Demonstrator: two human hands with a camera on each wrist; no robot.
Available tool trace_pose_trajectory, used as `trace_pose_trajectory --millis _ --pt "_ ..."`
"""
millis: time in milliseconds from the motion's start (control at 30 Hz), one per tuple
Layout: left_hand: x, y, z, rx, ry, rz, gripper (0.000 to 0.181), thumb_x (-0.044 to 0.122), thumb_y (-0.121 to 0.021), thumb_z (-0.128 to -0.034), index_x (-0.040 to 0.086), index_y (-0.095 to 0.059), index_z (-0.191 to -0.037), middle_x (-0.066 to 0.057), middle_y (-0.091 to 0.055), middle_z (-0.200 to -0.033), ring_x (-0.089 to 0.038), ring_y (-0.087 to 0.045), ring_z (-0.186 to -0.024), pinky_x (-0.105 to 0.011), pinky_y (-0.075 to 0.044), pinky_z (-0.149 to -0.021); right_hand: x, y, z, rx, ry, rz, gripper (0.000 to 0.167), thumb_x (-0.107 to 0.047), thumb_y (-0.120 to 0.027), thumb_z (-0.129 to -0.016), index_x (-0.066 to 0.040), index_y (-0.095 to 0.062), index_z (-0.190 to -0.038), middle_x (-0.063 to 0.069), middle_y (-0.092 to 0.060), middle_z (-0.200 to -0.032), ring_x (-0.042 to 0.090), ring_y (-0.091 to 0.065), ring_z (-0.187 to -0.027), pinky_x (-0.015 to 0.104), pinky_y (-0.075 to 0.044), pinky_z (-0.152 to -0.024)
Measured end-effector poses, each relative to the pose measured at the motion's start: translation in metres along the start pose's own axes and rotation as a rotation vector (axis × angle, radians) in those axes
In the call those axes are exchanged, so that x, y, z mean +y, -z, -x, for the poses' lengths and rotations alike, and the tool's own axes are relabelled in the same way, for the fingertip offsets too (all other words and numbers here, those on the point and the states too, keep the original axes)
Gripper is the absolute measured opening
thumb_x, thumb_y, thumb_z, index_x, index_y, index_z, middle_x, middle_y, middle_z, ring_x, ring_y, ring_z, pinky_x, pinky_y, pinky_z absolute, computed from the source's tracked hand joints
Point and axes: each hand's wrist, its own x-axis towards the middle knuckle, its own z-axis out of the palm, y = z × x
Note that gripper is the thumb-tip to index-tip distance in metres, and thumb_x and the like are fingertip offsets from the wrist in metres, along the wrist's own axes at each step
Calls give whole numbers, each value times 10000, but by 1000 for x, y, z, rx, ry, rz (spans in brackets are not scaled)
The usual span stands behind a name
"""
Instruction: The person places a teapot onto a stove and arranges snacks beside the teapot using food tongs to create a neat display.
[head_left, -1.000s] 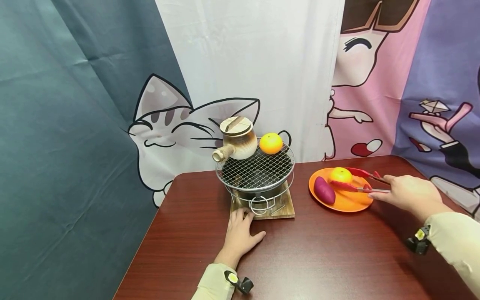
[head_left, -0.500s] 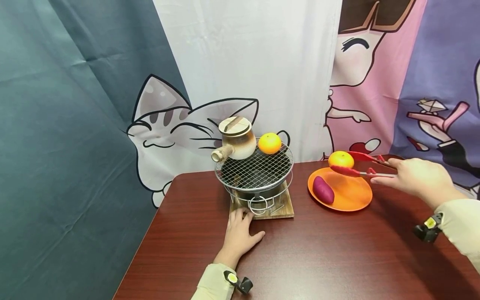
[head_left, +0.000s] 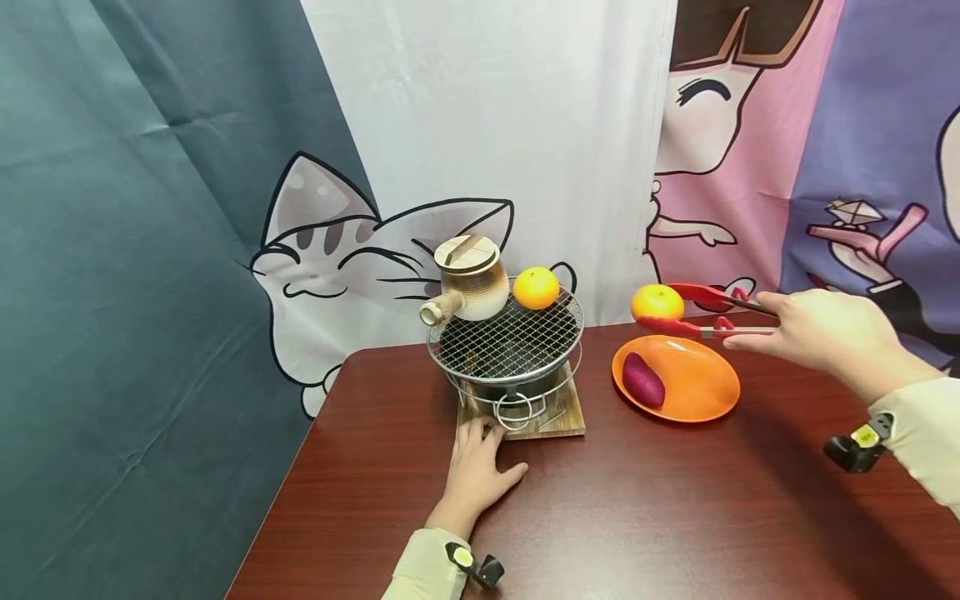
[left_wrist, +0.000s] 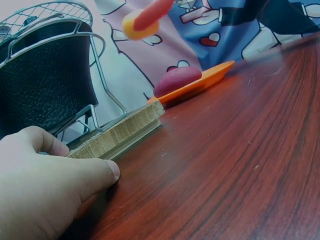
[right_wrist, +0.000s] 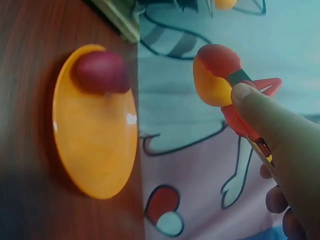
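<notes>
My right hand grips a pair of red-tipped tongs. Between the red tips is a mandarin orange, held in the air above the far side of an orange plate. On the plate lies a purple sweet potato. In the right wrist view my thumb presses along the tongs. My left hand rests at the front edge of a wooden board, its fingers extended. The left wrist view shows a fingertip touching the board and the thumb beside its edge.
On the board stands a black round stove topped with a wire grill. The grill bears a clay pot with wooden lid and side handle, and another mandarin orange. A printed curtain hangs behind the red-brown table.
The tongs have lifted the mandarin orange off the plate, then carried it left towards the stove. My left hand has stayed at the board.
</notes>
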Motion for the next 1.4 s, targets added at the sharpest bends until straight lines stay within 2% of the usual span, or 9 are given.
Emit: trace_pose_trajectory --millis 167,333,400,667,833,967,1133,1233,1400 --pt "-1 0 1 8 -3 2 583 515 -782 -779 172 -663 -1236 -49 -484 -1284 -297 -408 -1252 -495 -388 -1036 -22 13 -1 31 33 5 905 -889 -566 -717 -197 -656 -1293 133 -713 -844 372 -657 -764 558 -448 -493" --pt "-3 -1 2 21 -6 1 589 517 -786 -771 179 -663 -1238 -43 -488 -1269 -291 -414 -1240 -492 -398 -1022 -43 25 -1 80 88 1 731 -874 -593 -715 -235 -700 -1053 6 -656 -705 299 -636 -673 489 -433 -462" --pt "-3 -1 1 25 -6 -1 593 517 -787 -769 183 -663 -1242 -43 -488 -1265 -291 -415 -1239 -494 -403 -1017 -51 29 -1 100 105 -2 698 -868 -607 -711 -242 -697 -1007 -16 -640 -686 288 -627 -651 481 -429 -452" --pt "-3 -1 1 26 -7 6 593 514 -788 -767 178 -666 -1240 -44 -487 -1263 -292 -415 -1240 -495 -401 -1024 -73 35 -3 95 140 25 848 -892 -586 -697 -201 -712 -1171 2 -645 -747 290 -649 -710 456 -429 -452" --pt "-3 -2 1 32 -10 3 591 516 -789 -765 181 -668 -1237 -41 -488 -1258 -289 -417 -1233 -491 -399 -1023 -83 35 -5 81 178 33 948 -891 -573 -708 -156 -686 -1296 107 -713 -874 336 -672 -811 469 -464 -492" --pt "-3 -2 0 33 -11 4 592 516 -789 -763 183 -669 -1238 -41 -490 -1257 -288 -417 -1231 -488 -398 -1024 -93 36 -5 98 196 28 927 -885 -577 -713 -167 -692 -1288 114 -740 -960 359 -679 -830 470 -481 -509" --pt "-4 -2 0 26 -16 -1 602 522 -786 -767 188 -664 -1253 -44 -490 -1257 -290 -418 -1231 -489 -404 -1022 -104 34 -9 135 231 25 800 -888 -600 -691 -221 -723 -1116 21 -697 -786 295 -647 -687 442 -446 -475" --pt "-3 -2 -1 29 -19 -3 604 520 -788 -766 189 -664 -1255 -44 -492 -1254 -291 -420 -1228 -492 -407 -1018 -111 34 -13 121 253 28 815 -896 -580 -696 -224 -723 -1133 20 -700 -794 266 -642 -676 419 -430 -470" --pt "-3 -2 -1 24 -19 -3 607 521 -788 -766 191 -661 -1259 -43 -492 -1255 -291 -419 -1234 -490 -403 -1020 -125 34 -17 61 246 13 869 -861 -593 -730 -188 -705 -1267 54 -725 -867 268 -661 -733 400 -435 -466"
